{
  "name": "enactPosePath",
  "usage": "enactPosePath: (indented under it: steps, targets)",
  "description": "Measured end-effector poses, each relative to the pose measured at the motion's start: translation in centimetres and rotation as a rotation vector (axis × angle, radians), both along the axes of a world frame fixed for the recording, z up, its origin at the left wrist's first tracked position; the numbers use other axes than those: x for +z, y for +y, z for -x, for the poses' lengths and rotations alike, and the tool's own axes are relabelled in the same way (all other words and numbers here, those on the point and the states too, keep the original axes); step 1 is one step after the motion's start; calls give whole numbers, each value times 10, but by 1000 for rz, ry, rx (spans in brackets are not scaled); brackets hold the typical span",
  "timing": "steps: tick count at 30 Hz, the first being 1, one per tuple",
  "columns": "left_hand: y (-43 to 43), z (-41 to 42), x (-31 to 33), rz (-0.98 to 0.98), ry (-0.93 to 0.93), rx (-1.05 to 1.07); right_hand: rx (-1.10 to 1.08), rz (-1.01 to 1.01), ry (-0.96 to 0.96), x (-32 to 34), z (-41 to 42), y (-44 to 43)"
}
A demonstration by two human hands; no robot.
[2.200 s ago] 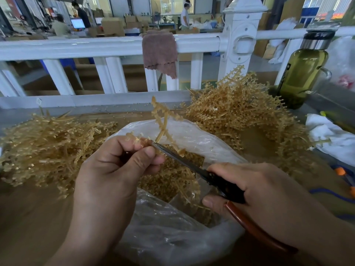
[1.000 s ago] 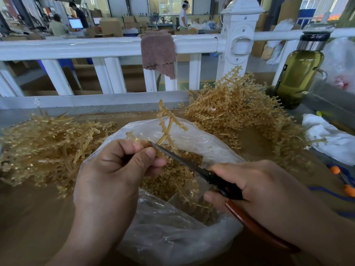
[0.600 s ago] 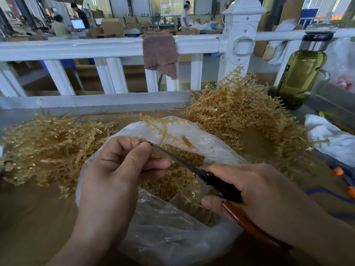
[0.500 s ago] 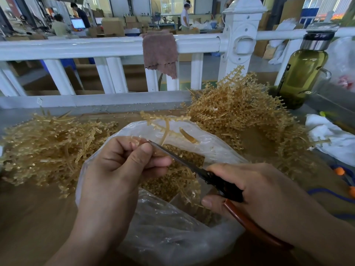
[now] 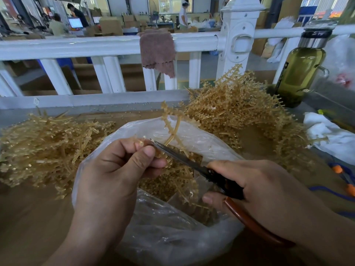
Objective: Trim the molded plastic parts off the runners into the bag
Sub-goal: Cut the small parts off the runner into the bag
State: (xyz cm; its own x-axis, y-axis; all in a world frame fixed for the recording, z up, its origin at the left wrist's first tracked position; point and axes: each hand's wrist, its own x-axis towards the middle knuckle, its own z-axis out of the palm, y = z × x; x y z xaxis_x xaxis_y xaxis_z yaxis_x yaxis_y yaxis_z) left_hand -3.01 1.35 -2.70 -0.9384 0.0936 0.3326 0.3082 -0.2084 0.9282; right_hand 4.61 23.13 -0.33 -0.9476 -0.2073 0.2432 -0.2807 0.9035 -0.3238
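Both hands work above the bag [image 5: 172, 237]: the left hand [image 5: 115, 175] pinches a runner [image 5: 174, 129] at its base, and the right hand [image 5: 259, 191] grips the cutters [image 5: 184, 158]. The blades come in from the right, tips meeting the runner just beyond the left thumb. Its long axis rises far and slightly right over the bag's mouth. A heap of untrimmed runners [image 5: 240, 116] lies far right.

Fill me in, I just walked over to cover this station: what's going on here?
A person is trimming molded parts over an open clear plastic bag. The left hand pinches a tan runner; the right hand grips scissors, blades at its stem. Cut parts lie in the bag. More runners are heaped on either side.
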Motion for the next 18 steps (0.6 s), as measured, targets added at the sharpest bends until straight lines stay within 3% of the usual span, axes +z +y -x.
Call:
enactPosePath:
  steps: [18]
  targets:
    - [1, -1, 0, 36, -18, 51, 14, -22, 41, 5, -2, -1]
